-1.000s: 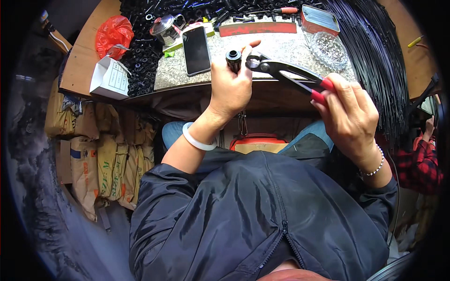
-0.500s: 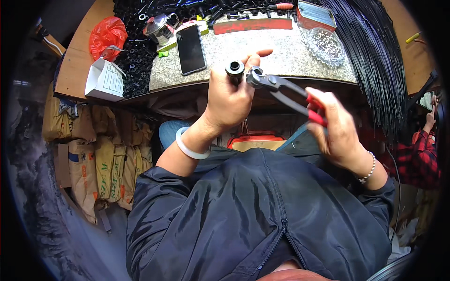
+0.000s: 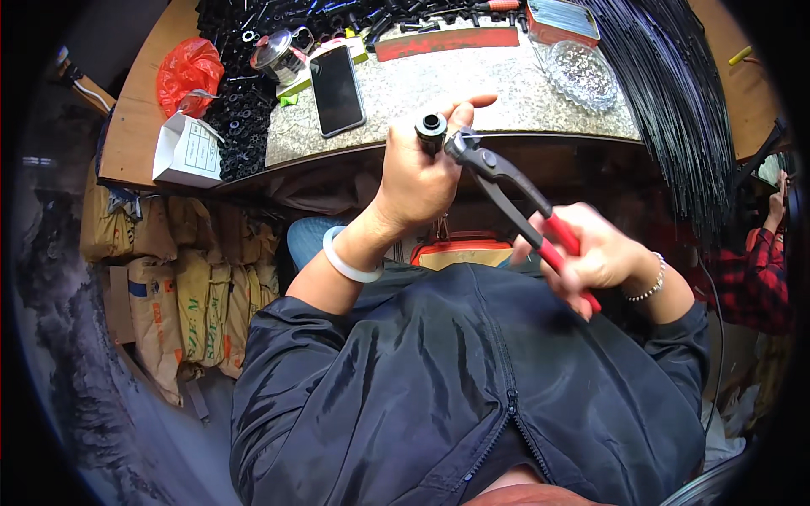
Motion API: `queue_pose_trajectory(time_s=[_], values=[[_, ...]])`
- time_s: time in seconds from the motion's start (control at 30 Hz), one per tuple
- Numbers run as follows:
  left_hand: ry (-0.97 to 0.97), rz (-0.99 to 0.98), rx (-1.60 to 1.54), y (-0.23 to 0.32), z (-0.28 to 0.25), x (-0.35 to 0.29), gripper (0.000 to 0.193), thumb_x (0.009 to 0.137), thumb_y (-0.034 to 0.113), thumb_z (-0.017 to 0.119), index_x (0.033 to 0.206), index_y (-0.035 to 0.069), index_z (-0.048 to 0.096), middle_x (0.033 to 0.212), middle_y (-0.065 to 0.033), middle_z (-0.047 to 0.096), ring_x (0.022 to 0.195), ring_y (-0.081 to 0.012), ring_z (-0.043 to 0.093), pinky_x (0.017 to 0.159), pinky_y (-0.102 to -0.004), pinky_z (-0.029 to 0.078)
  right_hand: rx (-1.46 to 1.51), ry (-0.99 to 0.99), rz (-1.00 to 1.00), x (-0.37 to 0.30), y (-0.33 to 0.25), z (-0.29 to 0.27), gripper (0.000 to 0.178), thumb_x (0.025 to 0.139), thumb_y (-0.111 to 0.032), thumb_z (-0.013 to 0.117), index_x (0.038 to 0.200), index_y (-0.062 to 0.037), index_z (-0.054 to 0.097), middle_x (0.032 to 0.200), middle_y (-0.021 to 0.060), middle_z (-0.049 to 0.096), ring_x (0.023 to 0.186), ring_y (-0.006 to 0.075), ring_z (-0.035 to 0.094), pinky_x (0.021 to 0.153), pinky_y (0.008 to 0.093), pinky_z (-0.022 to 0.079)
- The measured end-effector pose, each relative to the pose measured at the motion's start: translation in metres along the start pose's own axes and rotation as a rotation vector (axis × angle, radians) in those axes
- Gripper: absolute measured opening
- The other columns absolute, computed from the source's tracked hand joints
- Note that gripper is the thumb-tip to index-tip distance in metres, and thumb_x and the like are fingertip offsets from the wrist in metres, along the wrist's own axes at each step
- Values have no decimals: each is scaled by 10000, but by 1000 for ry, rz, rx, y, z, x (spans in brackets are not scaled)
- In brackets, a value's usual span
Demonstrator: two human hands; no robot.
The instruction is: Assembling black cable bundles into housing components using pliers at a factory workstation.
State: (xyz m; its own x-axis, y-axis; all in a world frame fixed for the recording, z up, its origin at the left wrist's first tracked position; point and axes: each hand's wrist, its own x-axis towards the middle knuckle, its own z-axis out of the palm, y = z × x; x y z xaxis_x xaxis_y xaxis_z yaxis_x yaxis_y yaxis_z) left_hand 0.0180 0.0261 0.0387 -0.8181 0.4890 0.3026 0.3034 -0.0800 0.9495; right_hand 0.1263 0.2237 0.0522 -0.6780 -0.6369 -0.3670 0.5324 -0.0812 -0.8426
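My left hand (image 3: 418,181) is closed around a dark tubular part (image 3: 431,126), whose round hollow end points up. Its index finger stretches out to the right. In my right hand (image 3: 595,253) is a pair of end-cutting pliers (image 3: 519,198) with black arms and red grips. The plier jaws sit right beside the left thumb and the tubular part, over the table's front edge. A thin light-coloured piece shows at the jaws; I cannot make out what it is. The lower part of the tube is hidden in my left fist.
On the table are a phone (image 3: 337,91), a metal pot (image 3: 282,52), a red bag (image 3: 187,76), a white box (image 3: 189,148), a glass dish (image 3: 582,76) and a red strip (image 3: 447,44). Long black rods (image 3: 675,101) hang over the right edge. A person in a checked sleeve (image 3: 755,278) sits at right.
My right hand has moved down and left, and the plier handles now slope more steeply. The jaws stay beside my left hand, which still holds the tubular part.
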Motion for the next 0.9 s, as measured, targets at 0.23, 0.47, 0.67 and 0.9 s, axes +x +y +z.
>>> queue_pose_trajectory(time_s=[0.23, 0.47, 0.67, 0.9], values=[[46, -10, 16, -5, 2, -1, 311, 970, 202, 450, 1097, -26, 619, 515, 110, 385, 451, 22, 315, 414, -187, 197, -933, 344, -468, 11, 7, 0, 639, 832, -68, 595, 1371, 11, 261, 878, 73, 545, 810, 149, 553, 754, 271, 453], [84, 30, 55, -4, 6, -2, 308, 966, 202, 451, 1091, -20, 624, 477, 100, 370, 418, 15, 295, 397, -194, 193, -727, 309, -464, 9, 9, -3, 493, 929, -60, 448, 1401, -64, 305, 843, 81, 532, 758, 165, 520, 748, 303, 454], [94, 63, 35, -7, 9, -2, 305, 960, 196, 459, 1073, -32, 628, 515, 89, 400, 445, 13, 322, 409, -190, 209, -363, 326, -122, 8, 4, 1, 233, 965, -244, 471, 945, -26, 551, 630, -29, 416, 596, 59, 380, 550, 230, 367], [199, 7, 16, -5, 1, 1, 319, 972, 179, 439, 1094, -86, 568, 515, 93, 361, 425, 14, 298, 391, -173, 233, -984, 704, -462, 39, 13, -56, 220, 864, -183, 606, 778, -13, 496, 609, 34, 399, 603, 112, 373, 559, 290, 361]])
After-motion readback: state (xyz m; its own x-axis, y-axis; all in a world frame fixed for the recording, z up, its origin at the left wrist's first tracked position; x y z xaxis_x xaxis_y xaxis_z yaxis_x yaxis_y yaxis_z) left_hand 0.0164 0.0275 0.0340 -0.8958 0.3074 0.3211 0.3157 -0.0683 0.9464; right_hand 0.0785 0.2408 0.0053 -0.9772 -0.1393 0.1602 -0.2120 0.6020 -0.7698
